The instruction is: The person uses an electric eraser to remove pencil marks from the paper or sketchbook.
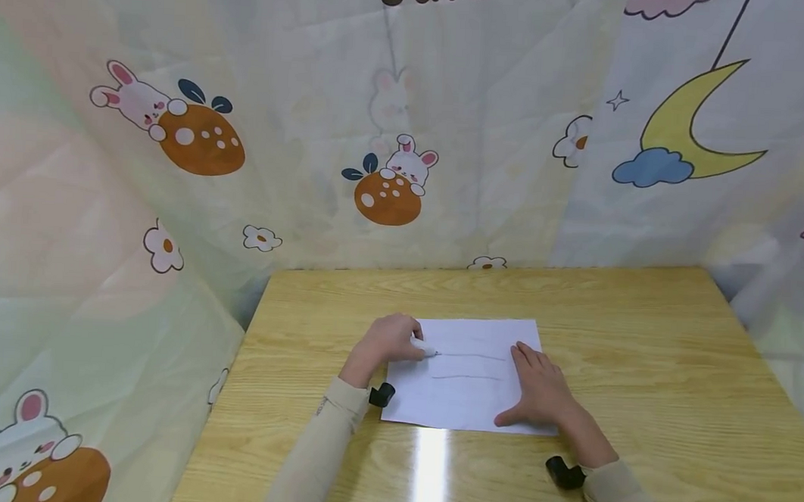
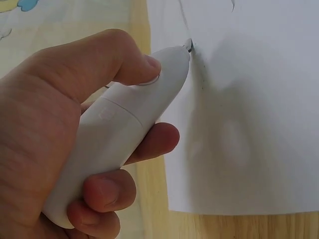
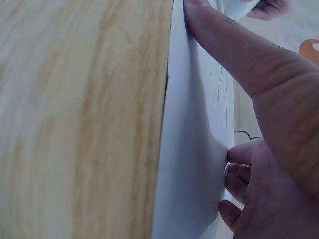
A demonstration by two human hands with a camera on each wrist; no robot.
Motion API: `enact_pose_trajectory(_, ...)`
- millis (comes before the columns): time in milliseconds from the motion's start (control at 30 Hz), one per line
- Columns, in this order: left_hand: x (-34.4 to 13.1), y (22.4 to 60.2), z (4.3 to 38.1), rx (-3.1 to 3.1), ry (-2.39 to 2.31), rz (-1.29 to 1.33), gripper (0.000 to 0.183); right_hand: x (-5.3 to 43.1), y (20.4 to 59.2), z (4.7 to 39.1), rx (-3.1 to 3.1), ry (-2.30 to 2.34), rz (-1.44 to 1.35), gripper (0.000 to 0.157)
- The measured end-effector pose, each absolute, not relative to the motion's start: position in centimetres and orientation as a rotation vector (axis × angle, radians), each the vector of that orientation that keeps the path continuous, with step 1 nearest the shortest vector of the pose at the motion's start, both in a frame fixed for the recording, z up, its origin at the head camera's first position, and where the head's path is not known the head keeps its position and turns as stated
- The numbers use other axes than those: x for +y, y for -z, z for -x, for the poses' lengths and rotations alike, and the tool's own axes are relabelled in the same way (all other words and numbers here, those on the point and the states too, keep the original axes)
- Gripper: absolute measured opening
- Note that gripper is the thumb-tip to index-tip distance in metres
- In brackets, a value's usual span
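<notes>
My left hand (image 1: 390, 339) grips a chunky white handheld tool (image 2: 117, 122) with a small pointed metal tip, like a small cutter. The thumb presses a button near its front while the other fingers curl under the body. Its tip is right at the surface of a white sheet of paper (image 1: 449, 401), at the left end of the upper of two roughly parallel thin dark lines (image 1: 470, 377). On the paper's right side, my right hand (image 1: 543, 391) rests with fingers and thumb spread; the thumb (image 3: 234, 45) lies near the front edge.
The sheet lies on a wood-grain table (image 1: 642, 354). Behind it hangs a curtain (image 1: 299, 124) printed with rabbits, fruit and a moon. Each wrist carries a black camera mount, the left one (image 1: 382, 395) overlapping the paper's edge in the head view.
</notes>
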State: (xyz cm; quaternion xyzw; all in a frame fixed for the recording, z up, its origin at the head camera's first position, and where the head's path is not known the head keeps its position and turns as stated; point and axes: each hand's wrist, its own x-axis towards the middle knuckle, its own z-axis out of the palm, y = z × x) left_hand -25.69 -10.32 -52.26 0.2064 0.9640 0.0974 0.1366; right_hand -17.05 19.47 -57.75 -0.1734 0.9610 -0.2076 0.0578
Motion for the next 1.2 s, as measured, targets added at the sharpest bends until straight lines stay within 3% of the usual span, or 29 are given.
enact_pose_trajectory(233, -9.2, 52.1, 25.5, 2.778, -0.306, -0.729, 0.020, 19.5, 57.5, 16.9, 2.926, 0.619, 0.540, 0.136)
enact_pose_trajectory(433, -9.5, 52.0, 25.4, 2.786, -0.280, -0.630, 0.021, 19.5, 57.6, 16.8, 2.913, 0.609, 0.525, 0.137)
enact_pose_trajectory(1200, -8.6, 52.2, 25.6, 2.806, -0.275, -0.636, 0.022, 19.4, 57.4, 17.0, 2.917, 0.613, 0.521, 0.137)
